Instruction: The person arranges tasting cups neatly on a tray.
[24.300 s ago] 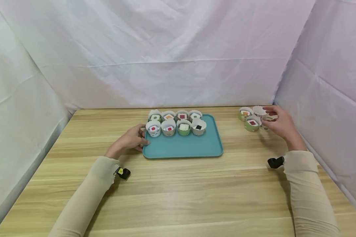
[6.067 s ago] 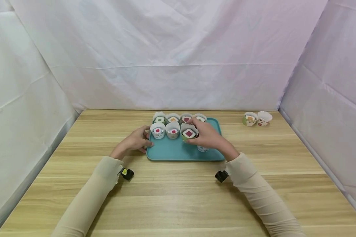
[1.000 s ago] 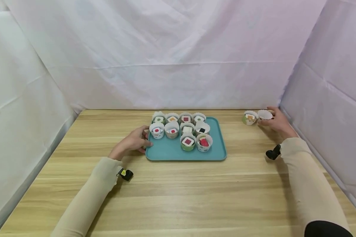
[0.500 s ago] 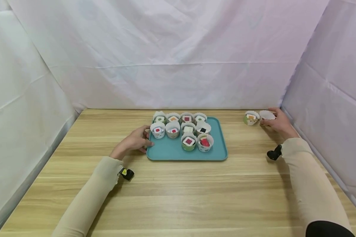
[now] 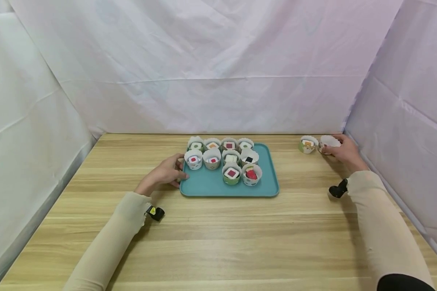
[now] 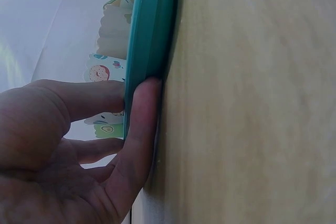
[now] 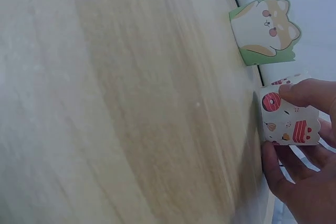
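Observation:
My left hand (image 5: pixel 166 171) holds the left edge of a teal tray (image 5: pixel 204 186); in the left wrist view, fingers (image 6: pixel 143 114) lie on both sides of its rim (image 6: pixel 152 30). At the far right of the table, my right hand (image 5: pixel 347 153) grips a white paper baking cup (image 7: pixel 286 114) printed with doughnuts and cake. That cup stands upright, and its contents are hidden. Just left of it is a green paper cup (image 7: pixel 265 32) with a dog print, holding a white and orange piece (image 5: pixel 308 143).
Several filled paper cups stand in rows at the tray's back and middle; a green cup (image 5: pixel 232 174) and a white cup with a red piece (image 5: pixel 251 175) are in front. White cloth (image 5: pixel 218 81) walls off the back and sides of the wooden table (image 5: pixel 218 242).
Since the earliest frame, two cups have joined those on the tray. Six seconds ago my right hand held the green cup above it. Lately the gripped cup has shifted slightly right.

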Tool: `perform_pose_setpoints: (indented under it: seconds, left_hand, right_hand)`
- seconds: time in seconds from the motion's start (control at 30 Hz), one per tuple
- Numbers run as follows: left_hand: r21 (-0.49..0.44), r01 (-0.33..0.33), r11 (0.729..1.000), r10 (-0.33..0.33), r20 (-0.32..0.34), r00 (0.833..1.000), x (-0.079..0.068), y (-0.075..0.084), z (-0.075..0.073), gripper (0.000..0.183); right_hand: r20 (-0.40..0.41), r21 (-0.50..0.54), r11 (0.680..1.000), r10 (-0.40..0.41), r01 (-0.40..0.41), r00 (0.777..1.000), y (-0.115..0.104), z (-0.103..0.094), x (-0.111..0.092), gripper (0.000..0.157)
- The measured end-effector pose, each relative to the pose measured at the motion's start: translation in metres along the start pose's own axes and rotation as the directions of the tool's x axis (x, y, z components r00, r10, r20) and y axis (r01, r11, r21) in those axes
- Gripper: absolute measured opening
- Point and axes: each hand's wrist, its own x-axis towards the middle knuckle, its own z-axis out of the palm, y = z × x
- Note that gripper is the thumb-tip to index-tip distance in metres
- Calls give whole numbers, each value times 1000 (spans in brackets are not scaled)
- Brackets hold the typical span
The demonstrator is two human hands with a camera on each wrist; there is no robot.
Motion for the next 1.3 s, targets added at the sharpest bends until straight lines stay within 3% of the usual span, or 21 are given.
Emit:
perform_pose_setpoints:
  seconds: [0.2, 0.43, 0.73, 0.97, 1.13, 1.3]
  left_hand:
    - [-5, 3, 1000, -3, -4, 1000, 0, -2, -1, 85]
    - [-2, 1, 1000, -1, -12, 1000, -1, -3, -3, 83]
    - [4, 3, 1000, -3, -7, 1000, -2, -1, -2, 82]
    - [-8, 12, 1000, -12, -4, 1000, 0, 1, 2, 82]
    - [-15, 28, 1000, -28, -2, 1000, -1, 1, 4, 82]
    - [-14, 20, 1000, -20, -8, 1000, -3, 2, 2, 82]
  right_hand:
    - [-25, 1, 1000, 11, -11, 1000, -8, -4, -2, 89]
    - [-71, -68, 998, 8, -13, 997, -15, -6, -1, 88]
    - [-78, -74, 997, -5, -1, 997, -19, -2, -10, 88]
    - [-158, -73, 997, -43, 32, 987, -26, -4, -24, 85]
    - [-191, -92, 994, -77, 60, 979, -43, -2, -39, 82]
    - [-201, -137, 979, -175, 149, 964, -75, 6, -52, 79]
